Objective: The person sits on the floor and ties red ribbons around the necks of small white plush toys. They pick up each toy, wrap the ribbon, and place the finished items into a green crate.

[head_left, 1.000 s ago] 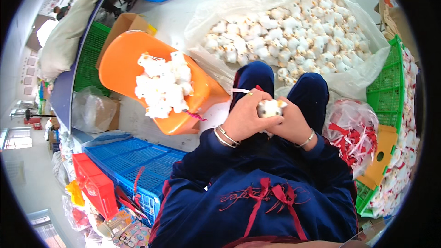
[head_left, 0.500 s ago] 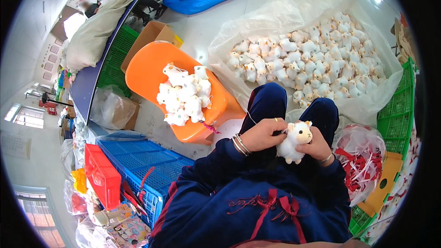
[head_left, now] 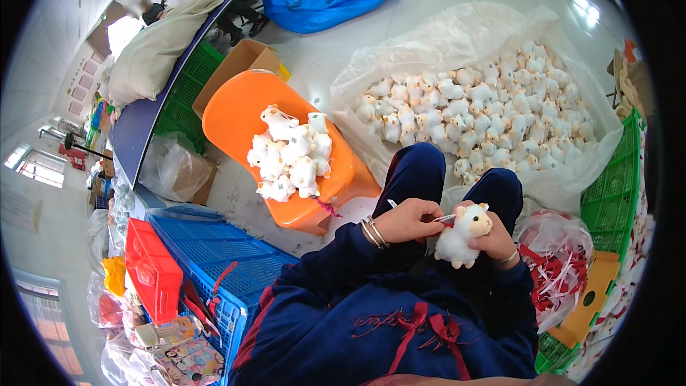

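A white plush animal point(head_left: 454, 244) is resting in the right grip point(head_left: 499, 244), just right of the left grip point(head_left: 409, 221).
The right grip is grasping its side, thumb pressing the front; the left grip is pinching a slim pale strip point(head_left: 444, 219) by the toy's neck, its material being impossible to tell. The toy is probably handling as light, soft and squeezable, hardly slipping; the rounded body beside the right thumb is offering the surest hold, the small ears likely a weaker one. It is showing fluffy white fur, a cream face, a dark eye, orange on top and stubby cream feet.
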`<action>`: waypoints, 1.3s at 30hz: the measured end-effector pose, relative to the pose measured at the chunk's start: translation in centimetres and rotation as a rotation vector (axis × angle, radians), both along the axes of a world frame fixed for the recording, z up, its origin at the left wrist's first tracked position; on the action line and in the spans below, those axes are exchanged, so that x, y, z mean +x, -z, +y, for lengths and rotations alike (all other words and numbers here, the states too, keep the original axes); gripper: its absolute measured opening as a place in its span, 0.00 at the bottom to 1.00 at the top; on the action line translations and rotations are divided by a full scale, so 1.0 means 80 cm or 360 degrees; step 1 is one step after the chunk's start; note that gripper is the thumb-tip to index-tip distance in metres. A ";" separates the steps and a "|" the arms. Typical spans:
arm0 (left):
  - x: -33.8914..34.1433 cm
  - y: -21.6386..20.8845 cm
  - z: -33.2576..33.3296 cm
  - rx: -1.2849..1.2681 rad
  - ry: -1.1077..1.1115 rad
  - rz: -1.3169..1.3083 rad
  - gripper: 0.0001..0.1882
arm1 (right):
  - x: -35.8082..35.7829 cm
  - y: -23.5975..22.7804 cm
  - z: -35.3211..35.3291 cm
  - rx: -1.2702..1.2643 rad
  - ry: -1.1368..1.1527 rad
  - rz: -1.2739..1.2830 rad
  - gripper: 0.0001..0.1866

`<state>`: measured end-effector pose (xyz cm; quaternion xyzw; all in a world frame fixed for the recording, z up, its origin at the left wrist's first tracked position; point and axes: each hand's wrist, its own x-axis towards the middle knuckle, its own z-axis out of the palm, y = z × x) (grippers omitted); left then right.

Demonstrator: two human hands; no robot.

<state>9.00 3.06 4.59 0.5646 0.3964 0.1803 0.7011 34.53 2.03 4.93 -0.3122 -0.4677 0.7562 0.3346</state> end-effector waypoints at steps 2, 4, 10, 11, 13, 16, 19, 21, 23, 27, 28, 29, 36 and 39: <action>-0.007 -0.006 -0.001 0.0054 -0.0006 0.0076 0.10 | 0.011 0.025 -0.005 -0.0108 0.0187 -0.0033 0.33; -0.017 -0.007 -0.003 0.0143 0.0030 0.0167 0.09 | -0.004 0.013 -0.005 -0.0034 0.0545 0.0125 0.35; -0.019 0.008 -0.011 0.0762 0.0045 0.0439 0.09 | 0.021 0.020 0.009 -0.0213 0.0505 -0.0067 0.35; -0.012 0.007 -0.011 0.0752 0.0042 0.0421 0.09 | 0.015 0.017 0.005 -0.0194 0.0405 -0.0050 0.38; 0.008 0.011 -0.014 0.0762 0.0124 0.0417 0.09 | -0.013 -0.006 -0.006 -0.0189 0.0260 0.0014 0.41; 0.027 0.026 -0.022 0.0735 0.0116 0.0384 0.10 | -0.028 -0.022 -0.011 -0.0219 0.0146 0.0107 0.40; 0.033 0.029 -0.024 0.0663 0.0006 0.0383 0.11 | -0.017 -0.006 -0.009 -0.0096 0.0083 -0.0007 0.35; 0.032 0.019 -0.023 0.0556 -0.0171 0.0233 0.11 | -0.018 -0.008 -0.007 0.0204 0.0001 -0.0115 0.32; 0.030 0.030 -0.022 0.0508 -0.0242 0.0125 0.10 | -0.026 -0.010 -0.008 0.0371 -0.0017 -0.0097 0.26; 0.030 0.040 -0.024 0.0459 -0.0235 -0.0280 0.11 | -0.032 -0.005 -0.007 0.0343 0.0070 -0.0091 0.27; 0.025 0.036 -0.023 0.0332 -0.0109 -0.0222 0.12 | -0.031 -0.003 -0.006 0.0342 0.0070 -0.0091 0.27; 0.017 0.030 -0.020 0.0203 0.0017 -0.0163 0.12 | -0.030 -0.001 -0.005 0.0340 0.0072 -0.0090 0.26; 0.007 0.021 -0.024 0.0031 0.0168 -0.0187 0.25 | -0.029 0.007 -0.003 0.0861 0.0275 -0.0602 0.23; 0.014 0.027 -0.029 -0.0289 -0.0192 -0.0394 0.17 | -0.029 0.025 0.000 0.0826 0.0281 -0.0541 0.20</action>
